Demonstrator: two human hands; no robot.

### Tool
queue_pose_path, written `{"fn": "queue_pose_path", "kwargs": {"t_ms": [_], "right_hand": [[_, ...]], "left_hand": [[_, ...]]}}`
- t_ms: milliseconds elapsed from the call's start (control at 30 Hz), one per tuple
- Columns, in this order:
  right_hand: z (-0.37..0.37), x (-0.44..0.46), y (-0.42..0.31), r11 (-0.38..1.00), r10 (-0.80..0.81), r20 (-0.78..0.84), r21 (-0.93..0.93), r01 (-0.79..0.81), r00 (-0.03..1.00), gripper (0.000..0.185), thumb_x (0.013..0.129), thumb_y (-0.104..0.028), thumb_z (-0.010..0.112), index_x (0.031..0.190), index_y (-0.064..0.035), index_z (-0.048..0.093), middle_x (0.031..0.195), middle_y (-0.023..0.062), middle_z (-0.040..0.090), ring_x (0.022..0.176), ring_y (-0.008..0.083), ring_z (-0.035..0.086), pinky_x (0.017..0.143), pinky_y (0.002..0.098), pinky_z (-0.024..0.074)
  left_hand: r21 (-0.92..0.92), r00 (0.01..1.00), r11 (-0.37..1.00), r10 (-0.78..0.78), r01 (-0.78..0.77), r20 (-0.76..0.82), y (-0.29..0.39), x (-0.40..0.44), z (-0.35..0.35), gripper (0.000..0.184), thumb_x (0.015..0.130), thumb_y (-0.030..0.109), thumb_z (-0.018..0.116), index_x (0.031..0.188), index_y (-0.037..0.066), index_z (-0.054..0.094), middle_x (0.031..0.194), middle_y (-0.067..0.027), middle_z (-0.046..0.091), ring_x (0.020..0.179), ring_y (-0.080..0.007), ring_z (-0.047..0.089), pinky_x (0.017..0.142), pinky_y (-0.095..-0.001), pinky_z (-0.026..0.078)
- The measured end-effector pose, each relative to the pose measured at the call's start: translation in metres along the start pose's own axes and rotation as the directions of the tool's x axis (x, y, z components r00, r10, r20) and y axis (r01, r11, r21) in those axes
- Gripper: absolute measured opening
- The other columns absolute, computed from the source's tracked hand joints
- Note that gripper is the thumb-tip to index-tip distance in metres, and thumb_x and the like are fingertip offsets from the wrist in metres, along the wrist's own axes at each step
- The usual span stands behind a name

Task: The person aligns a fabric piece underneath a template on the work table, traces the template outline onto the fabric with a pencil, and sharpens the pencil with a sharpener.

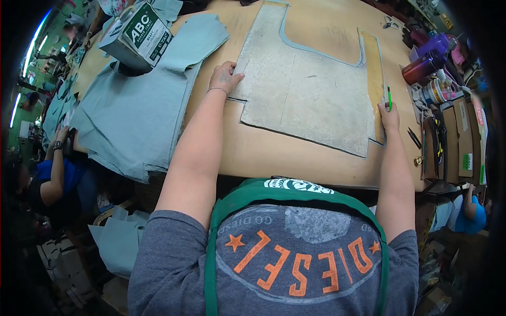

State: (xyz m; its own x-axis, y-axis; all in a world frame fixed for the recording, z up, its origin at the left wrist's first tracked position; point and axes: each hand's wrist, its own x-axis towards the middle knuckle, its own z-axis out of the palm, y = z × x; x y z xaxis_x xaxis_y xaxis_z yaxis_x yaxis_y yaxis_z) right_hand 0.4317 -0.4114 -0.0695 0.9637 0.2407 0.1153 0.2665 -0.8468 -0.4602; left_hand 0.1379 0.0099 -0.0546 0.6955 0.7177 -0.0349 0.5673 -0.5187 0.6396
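Observation:
A large grey pattern board [311, 97] with a curved cutout and a yellowish strip [373, 73] along its right side lies flat on the table. A thin light-blue edge of material shows beneath it along the cutout. My left hand [225, 80] grips the board's left edge, thumb on top and fingers curled. At the lower right edge of the board is my right hand [390, 117], closed around a green pencil [389, 97] that points up; its lower fingers are partly hidden.
Stacked light-blue leather sheets [142, 110] lie at left under an ABC metal can [139, 39]. On the right are a dark red bottle [423, 66], a tape roll [435, 91], boxes [464, 139] and a black tool [414, 138]. Scissors [390, 22] lie farther back. Other people work nearby.

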Motion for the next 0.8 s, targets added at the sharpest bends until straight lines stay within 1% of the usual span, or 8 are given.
{"fn": "queue_pose_path", "kwargs": {"t_ms": [67, 200, 333, 400, 433, 567, 633, 800], "right_hand": [[0.0, 0.0, 0.0, 1.0, 0.006, 0.001, 0.001, -0.006, 1.0, 0.043, 0.072, -0.039, 0.061, 0.097, -0.005, 0.051, 0.09, 0.0199, 0.059, 0.086, 0.0345, 0.056, 0.074, 0.0395, 0.0431], [0.001, 0.001, -0.001, 1.0, -0.002, -0.003, -0.003, 0.002, 1.0, 0.044, 0.071, -0.038, 0.062, 0.097, -0.0044, 0.051, 0.092, 0.02, 0.058, 0.088, 0.0342, 0.056, 0.075, 0.0396, 0.0432], [0.008, 0.004, 0.006, 1.0, -0.02, -0.028, 0.007, 0.02, 0.999, 0.046, 0.07, -0.037, 0.064, 0.098, -0.0036, 0.052, 0.094, 0.0196, 0.058, 0.09, 0.0337, 0.055, 0.076, 0.039, 0.0438], [0.004, 0.001, -0.001, 1.0, 0.025, -0.016, -0.014, -0.025, 1.0, 0.047, 0.069, -0.038, 0.065, 0.099, -0.0036, 0.052, 0.094, 0.0193, 0.058, 0.091, 0.0338, 0.055, 0.076, 0.039, 0.0438], [0.001, -0.002, -0.007, 0.998, 0.053, -0.006, -0.034, -0.053, 0.999, 0.048, 0.069, -0.039, 0.065, 0.1, -0.0041, 0.051, 0.095, 0.0192, 0.058, 0.091, 0.0336, 0.055, 0.077, 0.0392, 0.0437], [-0.008, -0.009, -0.017, 0.993, 0.109, 0.04, -0.056, -0.107, 0.993, 0.049, 0.069, -0.042, 0.063, 0.102, -0.0067, 0.051, 0.097, 0.0175, 0.058, 0.092, 0.0318, 0.055, 0.079, 0.0395, 0.0434], [-0.008, -0.009, -0.018, 0.991, 0.118, 0.042, -0.067, -0.115, 0.992, 0.049, 0.07, -0.042, 0.062, 0.103, -0.0078, 0.051, 0.098, 0.0165, 0.058, 0.093, 0.0305, 0.055, 0.079, 0.039, 0.0434], [-0.008, -0.01, -0.02, 0.991, 0.13, 0.038, -0.041, -0.128, 0.991, 0.049, 0.071, -0.042, 0.062, 0.103, -0.0075, 0.05, 0.098, 0.0157, 0.058, 0.093, 0.0298, 0.055, 0.079, 0.0378, 0.0429]], "left_hand": [[0.013, 1.0, 1.0, -0.006, 0.006, -0.007, 0.001, 0.0, 0.001, 0.046, 0.066, 0.025, 0.07, 0.106, 0.009, 0.054, 0.093, -0.0085, 0.053, 0.088, -0.022, 0.051, 0.081, -0.0299, 0.041], [0.057, 0.988, 0.993, 0.107, -0.101, -0.114, -0.007, 0.001, 0.005, 0.045, 0.064, 0.026, 0.071, 0.102, 0.006, 0.056, 0.082, -0.0102, 0.057, 0.075, -0.0214, 0.055, 0.07, -0.031, 0.044], [0.026, 0.983, 0.988, 0.155, -0.153, -0.098, -0.027, 0.016, 0.016, 0.042, 0.066, 0.026, 0.07, 0.101, 0.006, 0.055, 0.081, -0.0122, 0.059, 0.072, -0.02, 0.056, 0.067, -0.031, 0.046], [-0.044, 0.989, 0.989, 0.142, -0.144, -0.048, -0.033, 0.02, 0.017, 0.043, 0.069, 0.026, 0.068, 0.104, 0.007, 0.052, 0.078, -0.0114, 0.057, 0.067, -0.0178, 0.055, 0.061, -0.0304, 0.045], [-0.048, 0.997, 0.996, 0.074, -0.076, -0.034, -0.025, 0.017, 0.013, 0.043, 0.066, 0.023, 0.07, 0.101, 0.005, 0.055, 0.087, -0.0139, 0.06, 0.076, -0.0213, 0.057, 0.069, -0.0328, 0.046], [-0.05, 0.989, 0.989, 0.14, -0.143, -0.044, -0.026, 0.017, 0.01, 0.044, 0.067, 0.021, 0.07, 0.104, 0.003, 0.053, 0.074, -0.0096, 0.058, 0.066, -0.0166, 0.055, 0.062, -0.0291, 0.045], [-0.051, 0.996, 0.995, 0.085, -0.085, -0.011, -0.016, 0.012, 0.005, 0.044, 0.067, 0.022, 0.07, 0.104, 0.003, 0.053, 0.075, -0.0096, 0.058, 0.066, -0.0164, 0.055, 0.061, -0.0289, 0.045], [-0.067, 0.998, 0.997, 0.037, -0.034, 0.044, -0.014, 0.012, 0.002, 0.047, 0.071, 0.025, 0.067, 0.11, 0.006, 0.05, 0.084, -0.0123, 0.059, 0.073, -0.0176, 0.057, 0.064, -0.0296, 0.045]]}}
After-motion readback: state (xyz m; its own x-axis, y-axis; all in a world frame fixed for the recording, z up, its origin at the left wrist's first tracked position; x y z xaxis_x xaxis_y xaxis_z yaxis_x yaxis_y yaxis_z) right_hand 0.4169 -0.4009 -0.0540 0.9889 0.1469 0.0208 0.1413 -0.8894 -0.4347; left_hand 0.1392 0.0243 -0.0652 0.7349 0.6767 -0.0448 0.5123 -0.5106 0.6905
